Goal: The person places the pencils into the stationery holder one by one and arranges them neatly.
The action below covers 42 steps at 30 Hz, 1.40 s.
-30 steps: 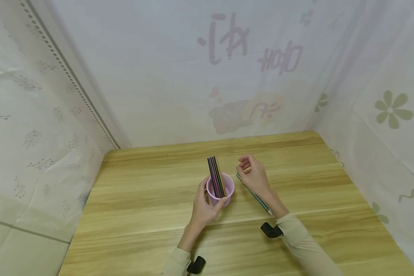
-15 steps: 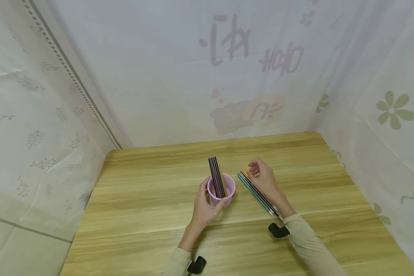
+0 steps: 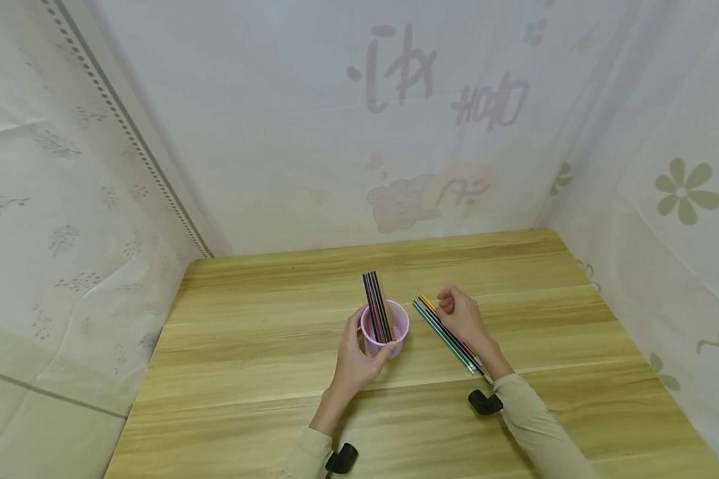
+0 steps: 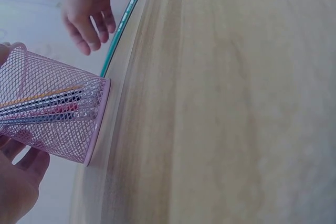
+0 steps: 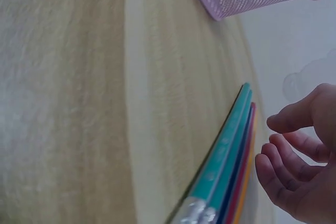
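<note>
My left hand (image 3: 356,362) grips a pink mesh pen holder (image 3: 399,322), its thumb on the near side of the rim. Inside the holder leans a bundle of pencils (image 3: 376,309), dark ones with a yellow one at the right. To the right, several pencils (image 3: 445,334) lie side by side on the table, two of them green, with dark, red and yellow ones alongside. Right next to these is my right hand (image 3: 463,320), fingers loosely bent. In the right wrist view nothing sits between its thumb and fingers, which are a little apart from the green pencils (image 5: 223,153).
The wood-grain table (image 3: 245,346) spreads around both hands. Behind it hangs a pale printed cloth (image 3: 287,133), with more cloth at both sides. A black curved piece sticks out at each wrist, the right one (image 3: 485,402) over the table.
My right hand has shifted right and slightly nearer, its fingers bending more. More of the loose pencils, red and yellow ones included, show beside the green. The left hand and pen holder stay put.
</note>
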Motion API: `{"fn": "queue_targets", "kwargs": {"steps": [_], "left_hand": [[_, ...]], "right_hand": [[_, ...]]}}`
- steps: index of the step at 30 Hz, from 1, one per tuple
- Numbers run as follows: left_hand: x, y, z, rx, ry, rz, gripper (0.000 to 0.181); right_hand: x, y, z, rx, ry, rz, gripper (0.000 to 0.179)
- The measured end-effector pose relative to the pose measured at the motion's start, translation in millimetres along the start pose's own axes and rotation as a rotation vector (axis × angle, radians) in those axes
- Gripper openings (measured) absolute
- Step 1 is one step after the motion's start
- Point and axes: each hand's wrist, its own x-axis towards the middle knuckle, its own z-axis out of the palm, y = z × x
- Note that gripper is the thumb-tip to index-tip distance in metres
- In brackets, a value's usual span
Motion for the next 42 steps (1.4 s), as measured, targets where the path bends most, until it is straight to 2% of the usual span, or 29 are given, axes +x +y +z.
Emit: {"fn": "queue_targets", "kwargs": {"steps": [10,18,27,31,42], "left_hand": [[1.5,1.3,-2.1,0.010,0.007,0.007,0.086],[2.8,-0.3,-0.9,-0.003,-0.009,-0.030,0.087],[-0.9,-0.2,1.2,0.010,0.001,-0.006,0.086],[-1.6,-1.3,2.0,0.016,0.005,-0.010,0.086],[-1.5,1.9,1.2,0.027,0.019,0.023,0.086]], "right_hand": [[3.1,10,7,-0.065,-0.023,0.034,0.021],[1.6,10,5,-0.122,-0.036,0.052,0.025],[-0.6,6,0,-0.154,-0.050,0.050,0.026],[0.4,0,-7,-0.153,-0.006,0.006,0.024],[7.0,-37,-28,-0.119,0.177,-0.213,0.023]]}}
